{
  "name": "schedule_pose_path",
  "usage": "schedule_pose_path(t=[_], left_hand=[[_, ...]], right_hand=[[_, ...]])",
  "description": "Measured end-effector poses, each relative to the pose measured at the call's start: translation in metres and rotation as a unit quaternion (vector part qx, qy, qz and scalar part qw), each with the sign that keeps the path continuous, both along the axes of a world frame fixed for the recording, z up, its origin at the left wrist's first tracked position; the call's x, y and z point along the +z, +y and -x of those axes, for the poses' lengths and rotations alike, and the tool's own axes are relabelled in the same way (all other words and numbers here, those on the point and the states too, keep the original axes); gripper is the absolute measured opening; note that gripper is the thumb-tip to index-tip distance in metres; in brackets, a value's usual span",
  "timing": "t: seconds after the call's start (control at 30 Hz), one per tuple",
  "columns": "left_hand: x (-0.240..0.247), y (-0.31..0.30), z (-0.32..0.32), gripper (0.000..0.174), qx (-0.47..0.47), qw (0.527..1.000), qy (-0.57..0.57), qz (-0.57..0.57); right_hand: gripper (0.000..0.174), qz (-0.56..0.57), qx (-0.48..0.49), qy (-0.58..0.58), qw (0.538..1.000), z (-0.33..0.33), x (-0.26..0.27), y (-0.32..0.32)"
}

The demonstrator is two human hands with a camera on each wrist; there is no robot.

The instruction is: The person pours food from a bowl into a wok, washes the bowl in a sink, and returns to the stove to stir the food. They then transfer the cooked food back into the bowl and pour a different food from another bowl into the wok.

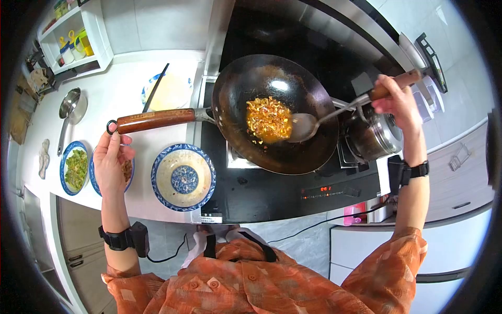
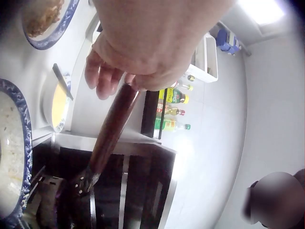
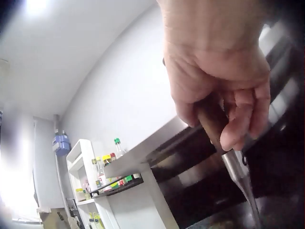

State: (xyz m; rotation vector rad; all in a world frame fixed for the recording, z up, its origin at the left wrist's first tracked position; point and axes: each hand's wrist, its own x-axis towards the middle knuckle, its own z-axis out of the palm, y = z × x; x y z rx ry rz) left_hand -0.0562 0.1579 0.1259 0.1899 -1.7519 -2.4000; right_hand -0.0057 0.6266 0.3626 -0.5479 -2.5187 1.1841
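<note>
A dark wok (image 1: pixel 319 68) sits over the cooktop, with chopped, browned food in reddish oil (image 1: pixel 268 119) at its bottom. My left hand (image 1: pixel 112 157) pinches the tip of the wok's wooden handle (image 1: pixel 157 120), near its hanging ring. In the left wrist view, that handle (image 2: pixel 112 131) runs down from the thumb and fingers. My right hand (image 1: pixel 400 104) grips the wooden handle of a metal spatula (image 1: pixel 305 127), whose blade rests in the wok against the food's right edge. The right wrist view shows the fingers (image 3: pixel 238 124) wrapped around this handle (image 3: pixel 212 121).
A blue-rimmed bowl (image 1: pixel 209 180) stands left of the cooktop (image 1: pixel 251 201). Two smaller bowls of ingredients, one with chopped greens (image 1: pixel 77 168), sit farther left. Behind them lie a ladle (image 1: pixel 64 123) and a bowl with a dark utensil (image 1: pixel 155 88). A lidded pot (image 1: pixel 374 138) stands right of the wok.
</note>
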Motion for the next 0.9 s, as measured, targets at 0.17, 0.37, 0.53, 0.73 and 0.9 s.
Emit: schedule_pose_path(t=[0.17, 0.37, 0.53, 0.73, 0.9], left_hand=[[-0.001, -0.002, -0.002, 0.022, -0.007, 1.0, -0.008, 0.004], [-0.019, -0.014, -0.039, 0.026, -0.038, 0.993, -0.075, 0.08], [-0.06, -0.02, -0.095, 0.027, -0.146, 0.962, -0.22, 0.076], [-0.093, 0.0, -0.098, 0.034, -0.178, 0.945, -0.273, -0.006], [-0.108, 0.013, -0.08, 0.036, -0.224, 0.936, -0.268, -0.028]], right_hand=[[0.035, -0.036, 0.062, 0.02, 0.997, 0.008, 0.0, -0.013], [0.023, -0.079, 0.149, 0.002, 0.986, 0.022, -0.011, -0.03], [0.012, -0.14, 0.257, 0.006, 0.956, 0.01, -0.025, -0.061], [0.025, -0.409, 0.365, 0.046, 0.835, -0.023, -0.064, -0.116], [0.027, -0.497, 0.347, -0.007, 0.796, -0.048, -0.099, -0.146]])
